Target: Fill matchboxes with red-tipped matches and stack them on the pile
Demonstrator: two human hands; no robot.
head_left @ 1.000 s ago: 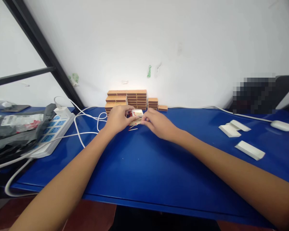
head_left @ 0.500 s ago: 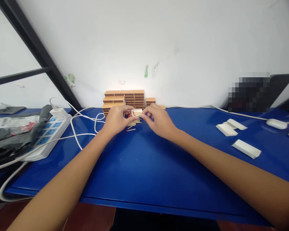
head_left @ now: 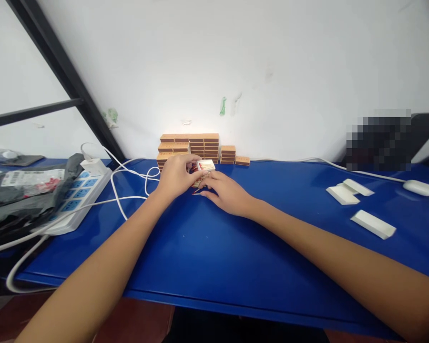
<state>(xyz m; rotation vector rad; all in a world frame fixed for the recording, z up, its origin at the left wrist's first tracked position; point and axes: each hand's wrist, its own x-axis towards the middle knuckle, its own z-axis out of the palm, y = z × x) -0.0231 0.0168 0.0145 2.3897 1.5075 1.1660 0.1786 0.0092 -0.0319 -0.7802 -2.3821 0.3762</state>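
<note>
My left hand (head_left: pixel 177 176) is closed on a small white matchbox tray (head_left: pixel 206 165), pinching it at its left end. Red-headed matches lie inside the tray, which is tilted toward me. Just below it, a pile of loose matches (head_left: pixel 197 183) rests on the table, partly covered by my fingers. My right hand (head_left: pixel 229 193) reaches in from the right, low over the pile, its thumb and forefinger apart near a single match (head_left: pixel 196 193) at the front. Nothing shows held between those fingertips.
Behind my hands, stacked matchboxes (head_left: pixel 204 139) stand against the wall, with a shorter stack (head_left: pixel 228 153) and a single matchbox (head_left: pixel 242 160) to their right. White empty trays (head_left: pixel 373 224) lie on the blue table's right side. Left are a power strip (head_left: pixel 79 193), white cables (head_left: pixel 119 200) and grey plastic bags (head_left: pixel 32 190).
My right hand has moved from the tray's right end down toward me, to the loose matches. The left hand still holds the tray, and the view has shifted slightly.
</note>
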